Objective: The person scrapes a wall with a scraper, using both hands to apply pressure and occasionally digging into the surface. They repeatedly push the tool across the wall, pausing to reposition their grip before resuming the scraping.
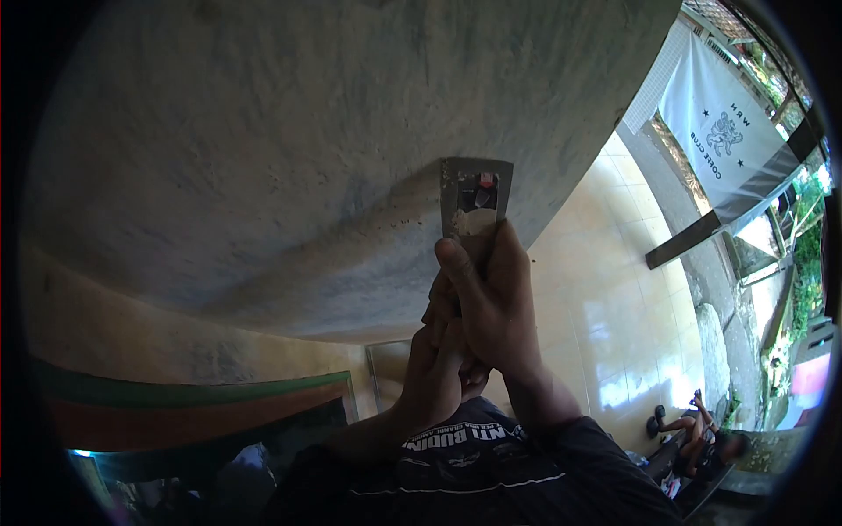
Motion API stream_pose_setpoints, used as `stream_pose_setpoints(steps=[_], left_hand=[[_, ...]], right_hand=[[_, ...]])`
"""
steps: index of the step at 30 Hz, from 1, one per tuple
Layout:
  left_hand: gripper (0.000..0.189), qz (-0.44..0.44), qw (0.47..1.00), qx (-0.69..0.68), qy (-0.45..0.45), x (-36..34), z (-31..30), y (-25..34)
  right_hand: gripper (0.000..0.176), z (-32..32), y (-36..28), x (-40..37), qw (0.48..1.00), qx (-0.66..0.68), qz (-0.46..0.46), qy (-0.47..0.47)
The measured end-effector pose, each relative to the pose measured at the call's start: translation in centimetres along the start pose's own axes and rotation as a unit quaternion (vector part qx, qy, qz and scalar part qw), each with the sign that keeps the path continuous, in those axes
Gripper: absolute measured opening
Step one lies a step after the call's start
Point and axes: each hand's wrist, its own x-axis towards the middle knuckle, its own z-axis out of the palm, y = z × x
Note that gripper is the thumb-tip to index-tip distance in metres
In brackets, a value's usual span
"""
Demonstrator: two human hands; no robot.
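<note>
A putty knife (476, 195) with a wide, stained metal blade points up, its flat end against or very near the grey, patchy wall surface (289, 114). My right hand (500, 307) is closed around its lower part, with the thumb laid along the blade's base. Just below, my left hand (431, 373) is closed at the handle end, pressed against my right hand. The handle itself is hidden by the fingers. Small dark specks mark the wall left of the blade.
Shiny tiled floor (605, 324) spreads out on the right. A white banner (710, 123) hangs beyond it by a post (684, 241). Another person (702, 447) sits at the lower right. A green-edged opening (202, 394) lies at the lower left.
</note>
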Motion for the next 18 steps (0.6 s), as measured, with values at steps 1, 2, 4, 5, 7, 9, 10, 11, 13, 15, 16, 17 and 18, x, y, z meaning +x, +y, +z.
stream_pose_setpoints(steps=[1,2,4,5,7,9,10,11,13,15,16,17,18], left_hand=[[0.037,0.005,1.0,0.009,0.022,-0.1,0.3,0.1],[0.039,0.01,0.999,0.018,0.042,-0.3,0.6,0.1],[0.04,0.0,0.998,0.027,0.054,-0.8,0.4,0.1],[0.041,-0.006,0.997,0.037,0.067,-0.8,0.3,0.3],[0.041,0.014,0.998,0.037,0.057,-0.5,0.2,0.2],[0.041,0.025,0.998,0.028,0.058,-0.3,0.2,0.0],[0.041,0.021,0.998,0.026,0.057,-0.1,0.2,0.1],[0.041,0.014,0.998,0.025,0.054,0.1,0.2,0.1],[0.041,0.016,0.998,0.031,0.054,-0.3,0.3,0.2],[0.041,0.023,0.998,0.039,0.047,-0.7,0.2,0.2],[0.042,0.015,0.997,0.04,0.057,-1.0,-0.1,0.1],[0.042,0.011,0.997,0.042,0.067,-0.9,-0.3,0.3],[0.042,0.016,0.997,0.045,0.065,-0.7,-0.2,0.6]], right_hand=[[0.019,0.0,-0.1,-0.1,1.0,0.003,-0.012,-0.006],[0.02,0.0,-0.2,-0.3,1.0,0.005,-0.025,-0.012],[0.019,0.1,0.6,-0.9,1.0,0.009,-0.019,-0.006],[0.019,0.3,0.8,-0.8,1.0,0.014,-0.015,-0.005],[0.019,0.5,0.9,-0.5,1.0,0.011,-0.023,0.001],[0.019,0.5,0.9,-0.3,1.0,0.004,-0.016,0.007],[0.02,0.5,0.5,-0.1,1.0,-0.002,-0.016,0.004],[0.02,0.3,0.3,0.0,1.0,-0.007,-0.017,0.004],[0.02,0.3,0.3,-0.4,1.0,0.004,-0.009,0.001],[0.02,0.6,0.7,-0.6,1.0,0.01,-0.024,0.013],[0.02,0.7,1.0,-0.7,0.999,0.01,-0.029,0.011],[0.02,0.9,1.3,-0.8,1.0,0.006,-0.023,0.015],[0.021,1.2,1.4,-0.7,1.0,0.003,-0.015,0.019]])
